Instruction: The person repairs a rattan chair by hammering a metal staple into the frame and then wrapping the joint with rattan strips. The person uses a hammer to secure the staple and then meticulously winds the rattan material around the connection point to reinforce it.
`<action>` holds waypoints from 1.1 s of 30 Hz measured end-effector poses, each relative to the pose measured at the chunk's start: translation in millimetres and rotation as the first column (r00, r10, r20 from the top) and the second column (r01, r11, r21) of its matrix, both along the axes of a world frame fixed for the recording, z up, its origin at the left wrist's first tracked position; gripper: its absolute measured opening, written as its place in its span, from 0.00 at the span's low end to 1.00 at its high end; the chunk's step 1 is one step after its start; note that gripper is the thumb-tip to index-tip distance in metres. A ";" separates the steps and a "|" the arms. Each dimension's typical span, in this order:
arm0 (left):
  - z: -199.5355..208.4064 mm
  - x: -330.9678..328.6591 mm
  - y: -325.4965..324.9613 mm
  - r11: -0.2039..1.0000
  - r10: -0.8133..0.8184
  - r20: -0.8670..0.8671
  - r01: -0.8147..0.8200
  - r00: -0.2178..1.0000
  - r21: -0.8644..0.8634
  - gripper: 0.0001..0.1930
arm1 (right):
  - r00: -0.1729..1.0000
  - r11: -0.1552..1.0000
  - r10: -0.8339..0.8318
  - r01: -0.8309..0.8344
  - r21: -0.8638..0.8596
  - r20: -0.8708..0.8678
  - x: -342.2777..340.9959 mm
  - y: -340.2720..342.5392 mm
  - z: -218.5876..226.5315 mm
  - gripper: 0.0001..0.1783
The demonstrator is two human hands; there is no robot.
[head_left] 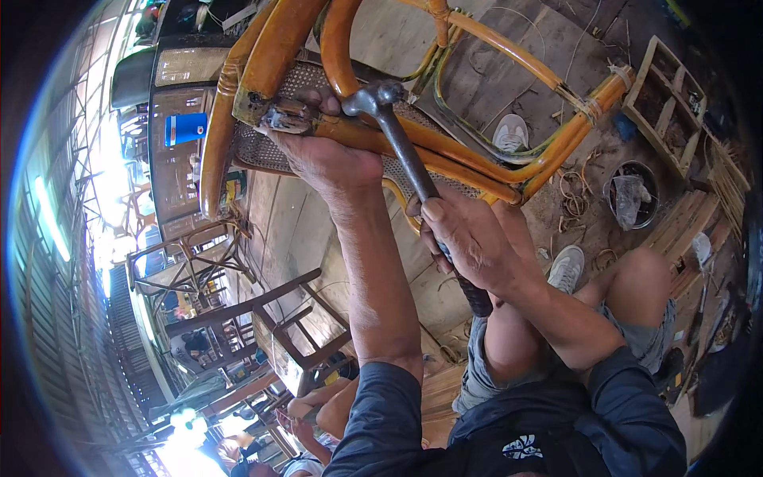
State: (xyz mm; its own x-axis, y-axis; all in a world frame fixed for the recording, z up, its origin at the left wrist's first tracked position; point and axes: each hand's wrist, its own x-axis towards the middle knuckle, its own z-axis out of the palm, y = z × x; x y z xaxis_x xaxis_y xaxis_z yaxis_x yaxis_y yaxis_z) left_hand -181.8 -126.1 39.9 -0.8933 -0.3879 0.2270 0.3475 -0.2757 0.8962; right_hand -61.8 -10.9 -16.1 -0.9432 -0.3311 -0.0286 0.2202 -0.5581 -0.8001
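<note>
My right hand [477,242] is wrapped round the dark handle of a hammer [408,151], its metal head lying over the rattan poles. The rattan chair [469,171] is tipped in front of me, with glossy orange-brown poles and a woven cane panel [306,79]. My left hand [338,163] grips one of its poles from below, close to a joint at the left. Around that joint the pole's end looks rough and split. Part of the left hand's fingers is hidden behind the pole. Cane binding wraps the corner at the far right.
At right stand a wooden crate-like frame [675,103] and a round bin [608,195] holding a plastic bag. Cane scraps [574,203] litter the floor. To the left are a dark wooden chair frame [310,326], a blue container [186,129] and another person's legs [330,409].
</note>
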 end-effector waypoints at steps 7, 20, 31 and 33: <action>3.0 3.7 8.0 1.000 -0.017 -0.012 0.017 1.000 -0.007 0.19 | 0.984 0.987 0.161 -0.162 0.009 0.072 -6.1 5.5 10.5 0.19; -5.4 17.6 6.6 0.999 -0.038 -0.030 0.039 0.999 0.025 0.28 | 0.914 0.951 -0.139 0.230 -0.206 0.381 17.4 78.2 1.1 0.26; -14.2 33.3 -17.9 0.959 -0.100 0.059 0.112 0.993 -0.261 0.16 | 0.722 0.828 -0.496 0.226 0.513 0.483 128.2 241.3 -11.5 0.22; -12.4 35.4 -16.1 0.942 -0.094 0.067 0.110 0.993 -0.317 0.16 | 0.712 0.741 -0.544 0.159 0.653 0.443 158.9 270.7 -18.1 0.21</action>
